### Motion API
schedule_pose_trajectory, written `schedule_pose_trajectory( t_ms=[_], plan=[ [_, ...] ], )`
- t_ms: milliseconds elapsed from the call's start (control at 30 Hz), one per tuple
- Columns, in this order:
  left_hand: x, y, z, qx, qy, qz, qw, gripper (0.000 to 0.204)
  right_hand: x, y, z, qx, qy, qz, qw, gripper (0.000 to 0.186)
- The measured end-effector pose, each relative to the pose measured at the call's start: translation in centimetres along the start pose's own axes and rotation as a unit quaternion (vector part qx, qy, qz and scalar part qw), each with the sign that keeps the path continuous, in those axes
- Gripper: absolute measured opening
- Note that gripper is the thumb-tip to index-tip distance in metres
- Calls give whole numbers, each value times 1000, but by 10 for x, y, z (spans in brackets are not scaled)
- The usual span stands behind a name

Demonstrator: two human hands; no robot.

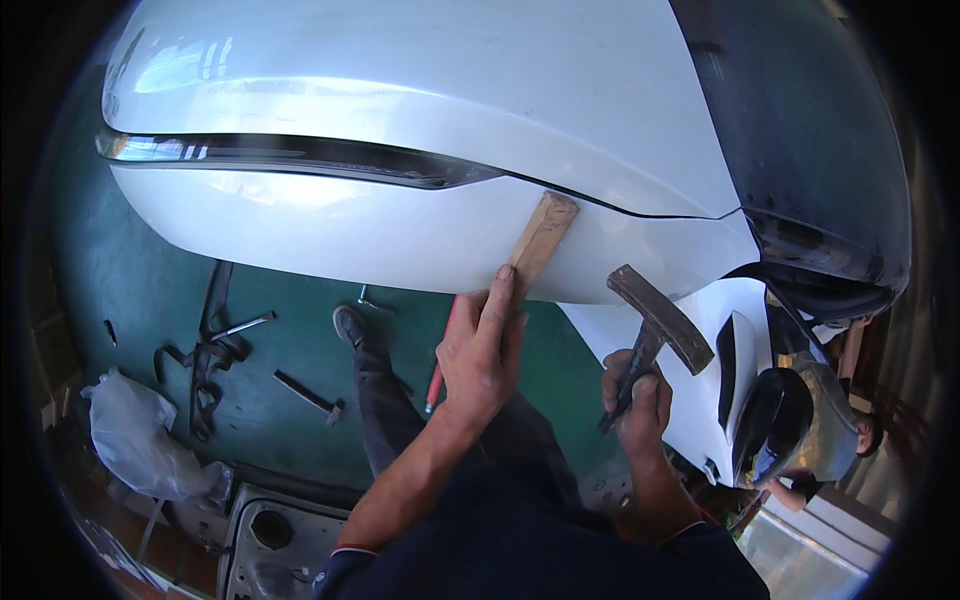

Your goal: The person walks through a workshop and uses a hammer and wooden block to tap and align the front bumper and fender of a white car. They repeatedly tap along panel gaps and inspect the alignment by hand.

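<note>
My left hand (480,350) is closed around the lower end of a flat wooden block (545,235). The block's upper end lies against the white car's fender (400,225), just below the seam with the hood (420,50). In my right hand (642,405) is a hammer (660,318), gripped by its dark handle near the head. The hammer's head is raised to the right of the block, apart from it. A red rod (437,365) shows beside my left wrist, partly hidden by that hand.
On the green floor (110,240) lie a second hammer (308,396), black straps (205,370) and a metal tool (243,326). Clear plastic sheeting (135,430) is at lower left, near a metal panel (300,525). A black side mirror (775,420) and another person's arm (790,493) are at right.
</note>
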State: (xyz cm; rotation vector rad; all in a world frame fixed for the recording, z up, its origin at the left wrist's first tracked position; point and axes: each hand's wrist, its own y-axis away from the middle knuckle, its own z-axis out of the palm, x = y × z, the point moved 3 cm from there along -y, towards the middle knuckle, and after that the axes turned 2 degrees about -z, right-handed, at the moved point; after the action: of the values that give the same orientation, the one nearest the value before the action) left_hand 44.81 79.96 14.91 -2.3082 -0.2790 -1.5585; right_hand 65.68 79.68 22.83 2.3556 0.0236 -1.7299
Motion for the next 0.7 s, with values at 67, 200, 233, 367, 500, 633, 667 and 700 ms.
schedule_pose_trajectory(
  t_ms=[67, 200, 233, 367, 500, 633, 667, 700],
  plan=[
    [2, 1, 7, 13, -1, 0, 1000, 73, 2, -7, -5, -21, 19, -29, 999, 60],
    [5, 3, 18, 28, -1, -2, 1000, 72, 3, -19, -10, -24, 47, -74, 996, 55],
    [4, 3, 18, 27, -9, -7, 1000, 72, 2, -22, -9, -27, 51, -83, 995, 54],
    [1, 3, 20, 30, -19, -11, 999, 72, -2, -32, -4, -41, 68, -101, 992, 51],
    [-3, 3, 20, 40, -26, 11, 999, 72, 0, -43, 1, -50, 106, -97, 988, 51],
    [-5, 4, 21, 34, -30, -5, 999, 72, 0, -54, 9, -33, 140, -169, 975, 42],
    [-5, 4, 21, 31, -28, -13, 999, 72, -1, -56, 12, -32, 149, -185, 971, 42],
    [-4, 5, 22, 27, -25, -22, 999, 72, -3, -58, 14, -30, 150, -199, 968, 41]
  ],
)
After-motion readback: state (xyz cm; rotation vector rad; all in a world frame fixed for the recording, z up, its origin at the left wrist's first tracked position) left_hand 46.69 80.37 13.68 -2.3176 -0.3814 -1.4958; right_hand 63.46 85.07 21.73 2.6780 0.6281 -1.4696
